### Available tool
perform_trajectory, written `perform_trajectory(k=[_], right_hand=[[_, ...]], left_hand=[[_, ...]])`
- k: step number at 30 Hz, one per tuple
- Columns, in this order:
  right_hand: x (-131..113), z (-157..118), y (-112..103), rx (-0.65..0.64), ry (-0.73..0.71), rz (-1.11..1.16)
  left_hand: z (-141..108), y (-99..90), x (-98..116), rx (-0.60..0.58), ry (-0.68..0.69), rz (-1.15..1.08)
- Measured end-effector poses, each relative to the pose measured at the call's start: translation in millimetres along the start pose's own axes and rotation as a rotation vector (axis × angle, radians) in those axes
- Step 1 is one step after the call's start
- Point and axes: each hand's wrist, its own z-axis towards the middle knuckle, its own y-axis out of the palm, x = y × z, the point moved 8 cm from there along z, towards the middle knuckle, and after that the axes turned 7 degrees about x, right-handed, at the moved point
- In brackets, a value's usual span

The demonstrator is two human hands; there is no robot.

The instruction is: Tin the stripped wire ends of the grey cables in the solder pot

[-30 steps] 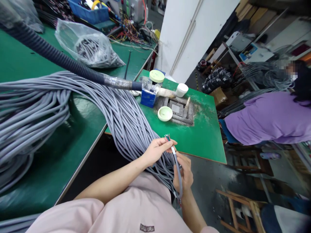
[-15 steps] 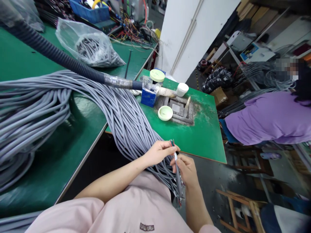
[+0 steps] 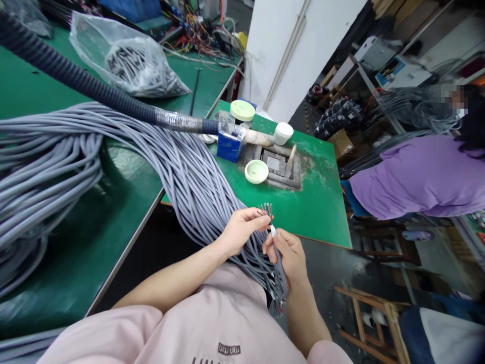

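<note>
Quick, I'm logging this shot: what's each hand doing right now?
Left hand: closed, holding coloured wires.
Right hand: closed, holding a grey cable.

The coloured wire ends (image 3: 266,209) at the left hand (image 3: 240,231) are too small to count, and the right hand (image 3: 290,255) hides part of the grey cable (image 3: 278,268) below them. Far beyond them, the top edge cuts off a blue crate (image 3: 129,6); to their right, a co-worker's head (image 3: 452,98) is blurred.
</note>
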Motion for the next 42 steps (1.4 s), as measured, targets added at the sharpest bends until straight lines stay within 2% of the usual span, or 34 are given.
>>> perform_trajectory(k=[13, 30, 42], right_hand=[[4.3, 0.8, 6.0, -0.026, -0.021, 0.13], [4.7, 1.8, 6.1, -0.033, -0.047, 0.215], [10.3, 5.0, 8.1, -0.053, -0.009, 0.224]], left_hand=[[-6.3, 0.3, 7.6, 0.016, 0.056, -0.045], [-5.6, 3.9, 5.6, -0.007, -0.032, -0.093], [-3.3, 1.6, 10.6, 0.003, 0.039, -0.03]])
